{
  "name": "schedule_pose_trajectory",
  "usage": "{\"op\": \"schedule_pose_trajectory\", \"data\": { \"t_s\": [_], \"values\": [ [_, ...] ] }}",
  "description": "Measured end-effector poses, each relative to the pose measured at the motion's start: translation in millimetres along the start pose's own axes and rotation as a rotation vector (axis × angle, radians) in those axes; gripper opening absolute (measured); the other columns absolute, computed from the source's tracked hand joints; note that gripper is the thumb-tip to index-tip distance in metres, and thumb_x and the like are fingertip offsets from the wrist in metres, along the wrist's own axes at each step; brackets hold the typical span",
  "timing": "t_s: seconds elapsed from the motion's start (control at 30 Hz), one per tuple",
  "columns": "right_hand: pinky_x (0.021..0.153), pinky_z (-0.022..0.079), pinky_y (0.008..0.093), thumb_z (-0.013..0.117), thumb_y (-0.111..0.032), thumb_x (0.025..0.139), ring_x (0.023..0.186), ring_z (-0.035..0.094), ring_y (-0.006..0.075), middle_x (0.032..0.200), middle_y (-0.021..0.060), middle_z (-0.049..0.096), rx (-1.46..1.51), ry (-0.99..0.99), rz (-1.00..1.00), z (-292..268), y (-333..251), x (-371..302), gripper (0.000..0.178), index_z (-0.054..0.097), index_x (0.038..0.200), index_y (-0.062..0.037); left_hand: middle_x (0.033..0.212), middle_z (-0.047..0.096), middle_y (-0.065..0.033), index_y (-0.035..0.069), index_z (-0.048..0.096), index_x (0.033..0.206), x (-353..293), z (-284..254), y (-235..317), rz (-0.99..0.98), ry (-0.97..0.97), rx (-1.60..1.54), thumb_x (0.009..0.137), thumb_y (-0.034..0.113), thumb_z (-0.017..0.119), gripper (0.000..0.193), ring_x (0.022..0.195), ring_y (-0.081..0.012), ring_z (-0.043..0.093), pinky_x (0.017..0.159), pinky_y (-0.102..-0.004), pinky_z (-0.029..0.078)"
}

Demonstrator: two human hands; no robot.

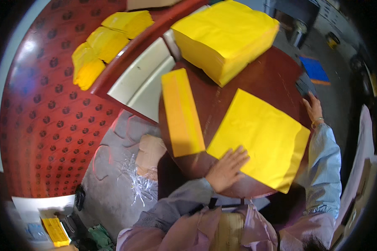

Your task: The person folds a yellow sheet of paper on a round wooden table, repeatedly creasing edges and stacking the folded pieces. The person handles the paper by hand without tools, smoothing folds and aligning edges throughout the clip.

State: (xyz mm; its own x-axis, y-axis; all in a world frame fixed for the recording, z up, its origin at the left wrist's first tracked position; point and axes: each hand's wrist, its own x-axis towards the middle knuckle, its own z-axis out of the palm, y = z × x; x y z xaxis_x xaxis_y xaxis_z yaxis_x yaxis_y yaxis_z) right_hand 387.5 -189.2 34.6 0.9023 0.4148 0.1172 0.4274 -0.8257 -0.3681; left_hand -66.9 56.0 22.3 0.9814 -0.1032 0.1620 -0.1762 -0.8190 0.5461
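Observation:
A square of yellow paper (262, 138), perhaps several sheets thick, lies turned at an angle on the round dark-red table (213, 108). My left hand (228, 169) rests flat at its near left edge, fingers stretched out and a few tips over the paper. At the table's right rim is my right hand (313, 108), its fingers extended against a small dark grey flat thing (304, 85) that I cannot make out. Left of the square lies a long narrow yellow-orange paper piece (183, 113). Farther back stands a tall stack of yellow paper (226, 35).
A red patterned surface (50, 104) on the left carries several yellow paper bundles (98, 48). White panels (142, 75) stand between it and the table. On the floor are a cardboard piece (150, 154), tangled clear strips (140, 184) and a blue mat (315, 70).

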Motion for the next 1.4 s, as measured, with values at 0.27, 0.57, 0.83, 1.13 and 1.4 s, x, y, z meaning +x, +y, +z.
{"op": "schedule_pose_trajectory", "data": {
  "t_s": [0.27, 0.57, 0.83, 1.13, 1.4],
  "values": [
    [0.084, 0.056, 0.0297, 0.077, -0.004, 0.095, 0.093, 0.069, 0.0151, 0.101, 0.0071, 0.074, 0.630, 0.089, 0.034, -33.5, -29.3, -271.6, 0.008, 0.076, 0.102, 0.0000, 0.159, 0.055, -0.0137, 0.014, 0.061, 0.149, 22.1, -10.9, -33.5, 0.054, 0.105, -0.092, 0.097, 0.016, 0.072, 0.053, 0.157, -0.0337, 0.040, 0.130, -0.0548, 0.026],
    [0.098, 0.054, 0.0424, 0.077, 0.002, 0.084, 0.113, 0.065, 0.0326, 0.124, 0.0114, 0.068, 0.337, -0.004, -0.395, -53.4, -63.9, -350.3, 0.033, 0.074, 0.116, -0.0062, 0.132, 0.072, -0.0167, 0.006, 0.075, 0.111, 47.5, 28.9, 61.2, -0.015, 0.345, -0.415, 0.095, 0.000, 0.068, 0.019, 0.135, -0.0336, 0.064, 0.114, -0.0443, 0.050],
    [0.098, 0.054, 0.0418, 0.078, 0.004, 0.079, 0.112, 0.065, 0.0313, 0.116, 0.0119, 0.070, 0.443, -0.126, -0.534, -48.0, -57.3, -338.2, 0.045, 0.075, 0.122, -0.0066, 0.121, 0.075, -0.0144, 0.005, 0.074, 0.109, 57.7, 72.1, 91.9, -0.033, 0.268, -0.471, 0.094, -0.006, 0.062, 0.022, 0.116, -0.0325, 0.071, 0.101, -0.0386, 0.057],
    [0.093, 0.055, 0.0404, 0.080, -0.003, 0.085, 0.098, 0.068, 0.0299, 0.106, 0.0108, 0.076, 0.518, -0.147, -0.470, -40.7, -51.2, -326.4, 0.027, 0.079, 0.112, -0.0056, 0.119, 0.075, -0.0140, 0.004, 0.075, 0.106, 61.3, 61.2, 81.1, -0.151, 0.114, -0.531, 0.098, -0.006, 0.058, 0.021, 0.116, -0.0302, 0.072, 0.105, -0.0369, 0.056],
    [0.082, 0.060, 0.0325, 0.081, -0.013, 0.095, 0.087, 0.073, 0.0175, 0.102, 0.0087, 0.079, 0.577, -0.383, -0.121, -39.8, -50.1, -303.5, 0.018, 0.081, 0.109, -0.0022, 0.122, 0.075, -0.0135, 0.004, 0.076, 0.106, 68.9, 57.9, 86.7, -0.312, 0.066, -0.655, 0.104, -0.002, 0.054, 0.023, 0.117, -0.0280, 0.072, 0.108, -0.0360, 0.055]
  ]
}}
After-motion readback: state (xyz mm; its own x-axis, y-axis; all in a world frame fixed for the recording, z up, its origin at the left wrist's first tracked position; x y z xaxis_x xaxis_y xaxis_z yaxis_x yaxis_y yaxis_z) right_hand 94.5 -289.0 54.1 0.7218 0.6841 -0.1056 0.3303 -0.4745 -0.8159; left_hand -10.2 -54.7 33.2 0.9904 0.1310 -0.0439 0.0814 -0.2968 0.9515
